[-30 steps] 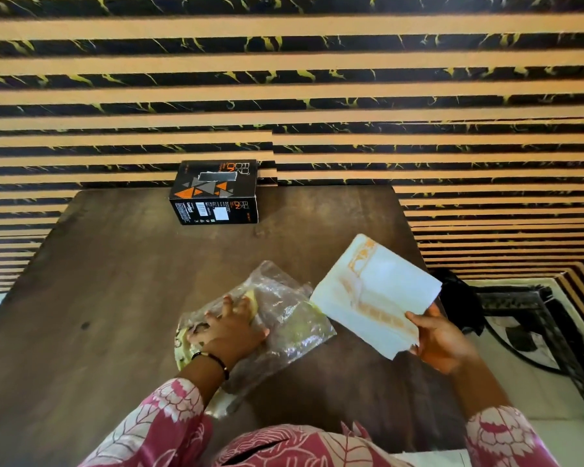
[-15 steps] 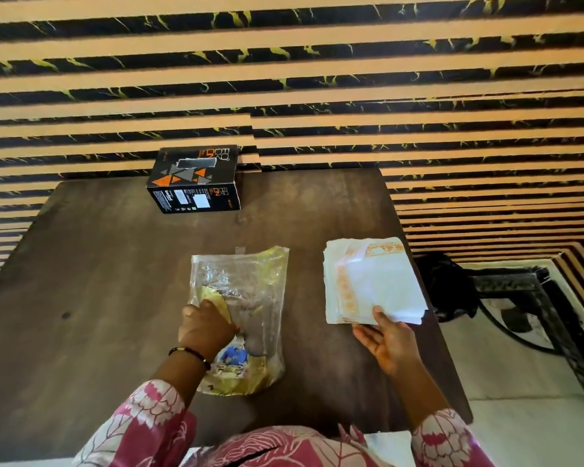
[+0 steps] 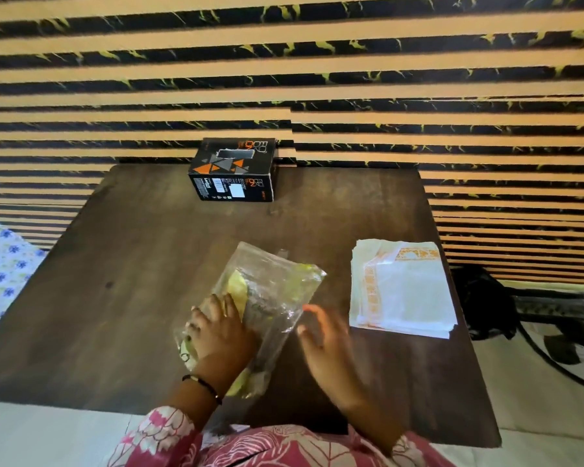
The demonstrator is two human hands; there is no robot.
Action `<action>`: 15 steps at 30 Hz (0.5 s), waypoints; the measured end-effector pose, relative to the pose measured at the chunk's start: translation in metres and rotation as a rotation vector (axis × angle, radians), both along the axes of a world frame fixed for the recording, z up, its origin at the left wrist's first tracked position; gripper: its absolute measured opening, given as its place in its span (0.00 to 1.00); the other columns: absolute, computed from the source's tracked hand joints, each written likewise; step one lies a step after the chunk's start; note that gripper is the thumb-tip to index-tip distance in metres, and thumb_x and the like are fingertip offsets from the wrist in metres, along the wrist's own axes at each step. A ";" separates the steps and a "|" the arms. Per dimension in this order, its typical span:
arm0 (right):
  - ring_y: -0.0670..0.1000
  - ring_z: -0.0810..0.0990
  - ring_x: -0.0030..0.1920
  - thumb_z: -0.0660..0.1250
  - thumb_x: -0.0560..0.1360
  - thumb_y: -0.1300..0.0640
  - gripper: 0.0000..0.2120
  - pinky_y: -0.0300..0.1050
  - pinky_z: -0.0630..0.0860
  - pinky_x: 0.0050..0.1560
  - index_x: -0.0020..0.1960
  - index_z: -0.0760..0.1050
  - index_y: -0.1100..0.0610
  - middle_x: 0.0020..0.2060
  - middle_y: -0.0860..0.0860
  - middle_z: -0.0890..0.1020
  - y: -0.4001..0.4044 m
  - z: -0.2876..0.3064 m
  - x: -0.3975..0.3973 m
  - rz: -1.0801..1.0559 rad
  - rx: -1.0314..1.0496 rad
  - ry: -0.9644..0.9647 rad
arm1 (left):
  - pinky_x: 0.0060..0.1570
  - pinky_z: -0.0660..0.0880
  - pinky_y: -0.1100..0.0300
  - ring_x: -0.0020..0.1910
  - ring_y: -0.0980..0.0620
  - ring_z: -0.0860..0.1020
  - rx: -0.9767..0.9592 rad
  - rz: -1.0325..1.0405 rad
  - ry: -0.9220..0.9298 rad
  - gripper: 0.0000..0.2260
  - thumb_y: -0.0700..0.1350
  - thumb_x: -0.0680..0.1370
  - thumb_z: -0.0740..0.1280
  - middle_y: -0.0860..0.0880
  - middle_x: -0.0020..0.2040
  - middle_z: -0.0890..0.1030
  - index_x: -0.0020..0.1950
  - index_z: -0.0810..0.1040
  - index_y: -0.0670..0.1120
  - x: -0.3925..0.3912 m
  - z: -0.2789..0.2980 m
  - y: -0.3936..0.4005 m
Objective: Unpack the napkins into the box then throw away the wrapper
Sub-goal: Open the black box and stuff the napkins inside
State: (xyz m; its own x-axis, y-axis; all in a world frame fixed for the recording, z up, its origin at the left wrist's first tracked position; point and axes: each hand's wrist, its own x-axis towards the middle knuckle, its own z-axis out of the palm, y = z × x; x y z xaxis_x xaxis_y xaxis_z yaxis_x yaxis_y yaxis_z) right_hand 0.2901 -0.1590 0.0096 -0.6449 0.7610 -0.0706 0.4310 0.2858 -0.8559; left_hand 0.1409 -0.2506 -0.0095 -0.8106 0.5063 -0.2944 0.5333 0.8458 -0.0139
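A stack of white napkins [image 3: 403, 291] with orange borders lies flat on the dark wooden table [image 3: 142, 284], at its right side. The clear plastic wrapper [image 3: 273, 291], with yellow print, lies in the middle near me. My left hand [image 3: 220, 332] presses down on the wrapper's near left part. My right hand [image 3: 324, 338] hovers open, blurred, between wrapper and napkins, holding nothing. A black box [image 3: 233, 170] with orange triangles stands closed at the table's far edge.
A striped black-and-tan wall rises right behind the table. A dark bag [image 3: 482, 298] and a black cable [image 3: 553, 362] lie on the floor at right. Floral blue fabric [image 3: 0, 271] shows at the left edge.
My right hand laid the napkin stack on the table's right side, let go and moved left toward the wrapper. My left hand stayed on the wrapper, which turned slightly.
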 end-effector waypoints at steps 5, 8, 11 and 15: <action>0.51 0.33 0.74 0.35 0.64 0.27 0.46 0.51 0.34 0.72 0.76 0.43 0.50 0.75 0.50 0.37 -0.031 -0.031 -0.038 0.493 0.291 -0.333 | 0.69 0.54 0.37 0.71 0.37 0.64 0.107 -0.228 0.030 0.31 0.61 0.74 0.51 0.40 0.72 0.67 0.70 0.65 0.43 -0.017 -0.028 -0.036; 0.52 0.30 0.74 0.35 0.59 0.25 0.51 0.51 0.30 0.71 0.75 0.37 0.53 0.75 0.53 0.34 -0.047 -0.046 -0.062 0.526 0.312 -0.471 | 0.68 0.46 0.44 0.70 0.41 0.66 0.110 -0.253 -0.020 0.30 0.63 0.76 0.48 0.43 0.70 0.70 0.69 0.68 0.45 -0.039 -0.043 -0.066; 0.51 0.30 0.73 0.44 0.64 0.23 0.51 0.50 0.27 0.70 0.75 0.36 0.54 0.74 0.52 0.33 -0.063 -0.056 -0.089 0.519 0.353 -0.529 | 0.69 0.42 0.46 0.70 0.44 0.65 0.116 -0.260 -0.044 0.30 0.64 0.74 0.51 0.46 0.71 0.70 0.70 0.67 0.48 -0.066 -0.050 -0.093; 0.49 0.27 0.72 0.46 0.65 0.29 0.48 0.50 0.23 0.65 0.75 0.33 0.52 0.72 0.50 0.29 -0.096 -0.062 -0.139 0.549 0.416 -0.579 | 0.69 0.44 0.44 0.71 0.43 0.65 0.148 -0.229 -0.040 0.30 0.65 0.75 0.48 0.46 0.72 0.68 0.72 0.64 0.49 -0.112 -0.052 -0.131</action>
